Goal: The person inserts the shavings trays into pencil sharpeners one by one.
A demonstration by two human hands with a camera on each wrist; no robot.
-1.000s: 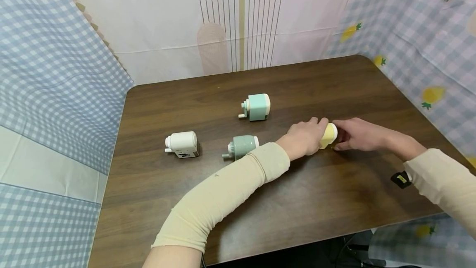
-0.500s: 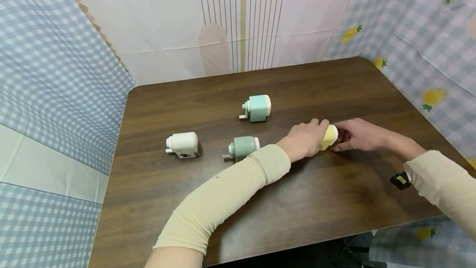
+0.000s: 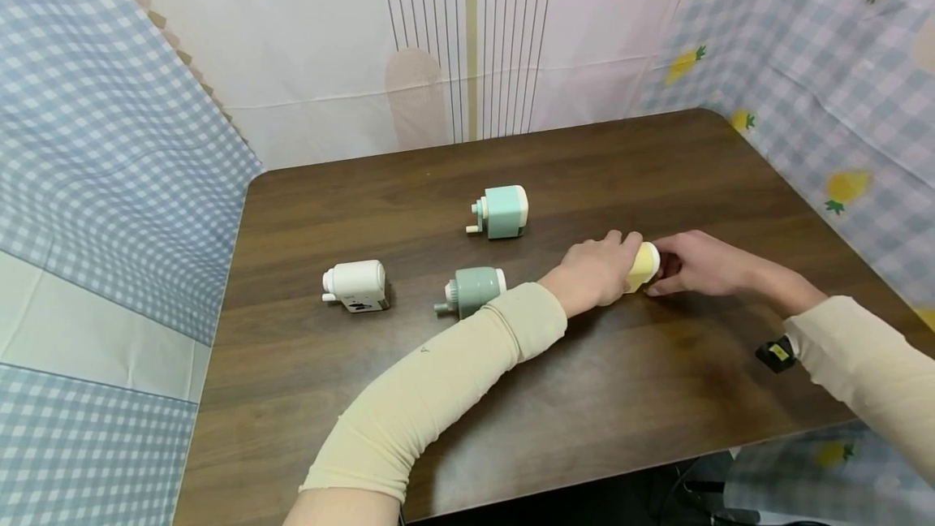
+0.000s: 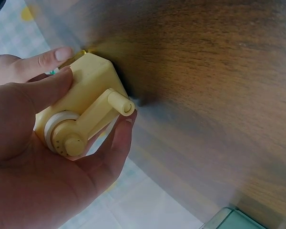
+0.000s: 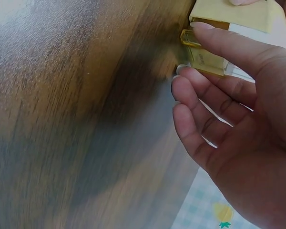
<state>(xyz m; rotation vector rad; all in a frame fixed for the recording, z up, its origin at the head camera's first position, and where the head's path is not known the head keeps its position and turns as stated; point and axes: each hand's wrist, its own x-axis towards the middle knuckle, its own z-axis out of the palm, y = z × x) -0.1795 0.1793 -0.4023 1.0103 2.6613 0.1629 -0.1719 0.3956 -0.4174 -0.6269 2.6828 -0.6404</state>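
Note:
A yellow crank pencil sharpener [image 3: 644, 268] with a white end is held between my two hands, toward the right of the table. My left hand [image 3: 595, 269] grips its body; in the left wrist view the crank handle [image 4: 121, 103] points out between thumb and fingers. From the other side my right hand [image 3: 703, 263] pinches the clear yellow shavings drawer [image 5: 209, 61]. The right wrist view shows this drawer standing partly out of the body, with the thumb on its edge and the index fingertip below. The other right fingers are loosely bent.
Three more crank sharpeners lie on the brown table [image 3: 555, 420]: a mint one [image 3: 506, 212] farther back, a grey-green one [image 3: 476, 291] beside my left forearm, partly covered by the sleeve, and a white one [image 3: 356, 286] at left. Patterned cloths [image 3: 307, 39] hang around the table's edges.

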